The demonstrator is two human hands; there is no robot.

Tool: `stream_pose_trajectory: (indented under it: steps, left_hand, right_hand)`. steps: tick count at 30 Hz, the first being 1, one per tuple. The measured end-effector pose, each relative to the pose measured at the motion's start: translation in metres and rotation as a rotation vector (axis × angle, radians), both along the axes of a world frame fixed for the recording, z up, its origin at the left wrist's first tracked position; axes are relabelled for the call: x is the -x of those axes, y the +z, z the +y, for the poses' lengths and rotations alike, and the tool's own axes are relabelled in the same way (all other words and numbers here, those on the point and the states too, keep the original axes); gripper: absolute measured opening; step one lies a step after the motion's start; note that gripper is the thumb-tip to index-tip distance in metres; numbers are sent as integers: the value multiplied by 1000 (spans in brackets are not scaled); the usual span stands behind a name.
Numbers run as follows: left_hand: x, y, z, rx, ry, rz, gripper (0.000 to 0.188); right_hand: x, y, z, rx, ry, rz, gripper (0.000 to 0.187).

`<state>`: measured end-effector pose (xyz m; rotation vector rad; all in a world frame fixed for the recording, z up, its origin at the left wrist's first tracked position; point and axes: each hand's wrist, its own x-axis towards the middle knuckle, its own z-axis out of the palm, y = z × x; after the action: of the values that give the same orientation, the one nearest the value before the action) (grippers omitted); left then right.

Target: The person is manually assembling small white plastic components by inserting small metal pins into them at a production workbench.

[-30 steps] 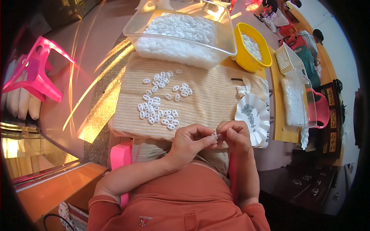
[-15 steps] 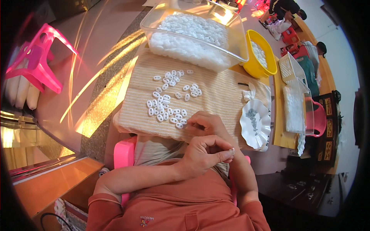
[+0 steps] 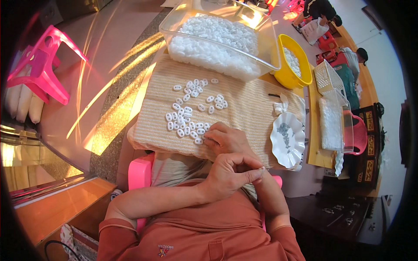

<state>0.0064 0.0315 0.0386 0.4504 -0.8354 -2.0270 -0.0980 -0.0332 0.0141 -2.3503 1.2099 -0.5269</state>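
Observation:
My left hand (image 3: pixel 233 174) crosses in front of my right forearm. Its thumb and fingertips pinch a tiny pale piece (image 3: pixel 263 168), too small to tell its kind. Farther out, my right hand (image 3: pixel 227 140) lies on the striped cloth, fingers curled in and fingertips at the near edge of a loose group of small white oval pieces with two holes each (image 3: pixel 181 119). Whatever is under those fingertips is hidden. To the right, a white wavy-rimmed dish (image 3: pixel 296 150) holds small grey bits (image 3: pixel 285 134).
A clear plastic tub (image 3: pixel 265 63) heaped with white pieces stands at the back of the cloth-covered table (image 3: pixel 152 104). Beside it is a yellow basin (image 3: pixel 307 71) with more. A pink stool (image 3: pixel 56 39) stands at left. People are bent over at the far right.
My right hand has shifted slightly left and away from me, reaching the nearest white pieces and covering one. My left hand keeps its pinch in nearly the same place.

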Motion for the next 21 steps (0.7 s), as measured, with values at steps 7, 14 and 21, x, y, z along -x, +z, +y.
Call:
stream_pose_trajectory:
  steps: [7,14,21]
  left_hand:
    - [1,0,0,-1,22,8,13]
    - [1,-2,-1,5,23,-16,12]
    - [2,-5,-1,-13,40,-50,14]
  right_hand:
    - [-2,1,0,51,-12,-91,7]
    - [-1,3,1,33,-19,-102,11]
    - [1,7,1,-1,-12,-49,14]
